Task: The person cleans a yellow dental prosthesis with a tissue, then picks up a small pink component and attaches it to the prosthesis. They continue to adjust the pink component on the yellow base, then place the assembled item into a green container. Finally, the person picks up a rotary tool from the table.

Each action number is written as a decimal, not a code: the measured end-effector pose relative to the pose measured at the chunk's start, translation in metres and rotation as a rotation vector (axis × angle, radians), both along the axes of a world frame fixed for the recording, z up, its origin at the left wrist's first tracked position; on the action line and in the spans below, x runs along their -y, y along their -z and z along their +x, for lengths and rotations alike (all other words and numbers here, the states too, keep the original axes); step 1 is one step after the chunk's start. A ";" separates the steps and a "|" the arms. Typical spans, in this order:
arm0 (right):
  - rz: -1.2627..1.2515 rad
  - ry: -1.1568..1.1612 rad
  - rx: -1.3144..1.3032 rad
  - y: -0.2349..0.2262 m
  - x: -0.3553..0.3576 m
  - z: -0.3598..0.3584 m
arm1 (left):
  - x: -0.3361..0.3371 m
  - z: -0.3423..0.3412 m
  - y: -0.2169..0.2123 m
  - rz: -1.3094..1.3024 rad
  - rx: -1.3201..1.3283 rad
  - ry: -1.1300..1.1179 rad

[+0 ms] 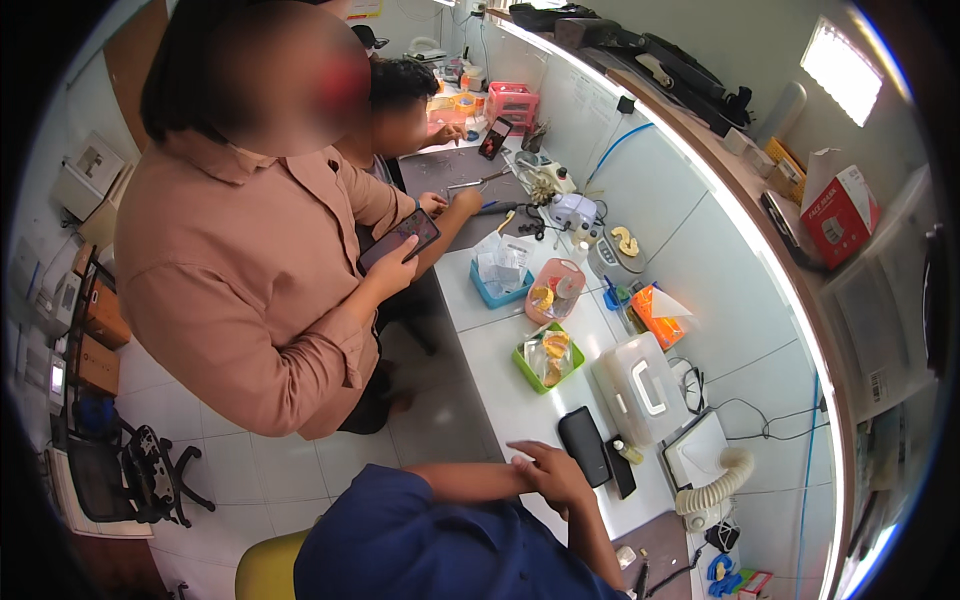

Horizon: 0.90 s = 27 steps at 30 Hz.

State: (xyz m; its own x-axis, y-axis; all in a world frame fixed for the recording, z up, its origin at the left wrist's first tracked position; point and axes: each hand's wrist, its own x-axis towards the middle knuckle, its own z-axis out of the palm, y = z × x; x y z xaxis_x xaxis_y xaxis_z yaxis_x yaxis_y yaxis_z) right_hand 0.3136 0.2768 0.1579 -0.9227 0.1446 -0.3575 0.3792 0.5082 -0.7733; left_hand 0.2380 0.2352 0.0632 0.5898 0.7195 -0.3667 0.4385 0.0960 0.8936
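Observation:
My arms cross at the wrists in front of my dark blue shirt, beside the table edge. My left forearm (470,481) reaches across to the right, and its hand is mostly hidden behind my right wrist. Over that wrist lies my right hand (548,472), fingers stretched out and apart, holding nothing. Nearest to it on the white table are a black oblong case (583,445) and a dark flat phone-like object (620,472). A small bottle of yellowish liquid (628,452) stands next to these.
A standing person (230,270) in a tan shirt holds a phone (400,243); another works farther along. Blue (487,292), pink (538,302) and green (522,356) baskets, a clear lidded box (640,385) and a ribbed hose (722,485) occupy the table. An office chair (150,470) stands left.

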 end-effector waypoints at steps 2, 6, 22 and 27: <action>0.061 0.002 -0.034 0.007 -0.010 0.016 | 0.004 -0.006 -0.018 0.117 0.008 0.004; -0.219 0.407 -0.120 0.073 -0.039 0.092 | -0.001 -0.046 -0.048 0.315 0.188 0.116; 0.081 0.344 -0.103 0.011 -0.055 0.125 | 0.018 -0.030 0.036 0.397 -0.073 -0.389; 0.177 -0.004 -0.011 0.069 -0.049 0.103 | -0.019 0.022 -0.026 0.788 0.276 -0.489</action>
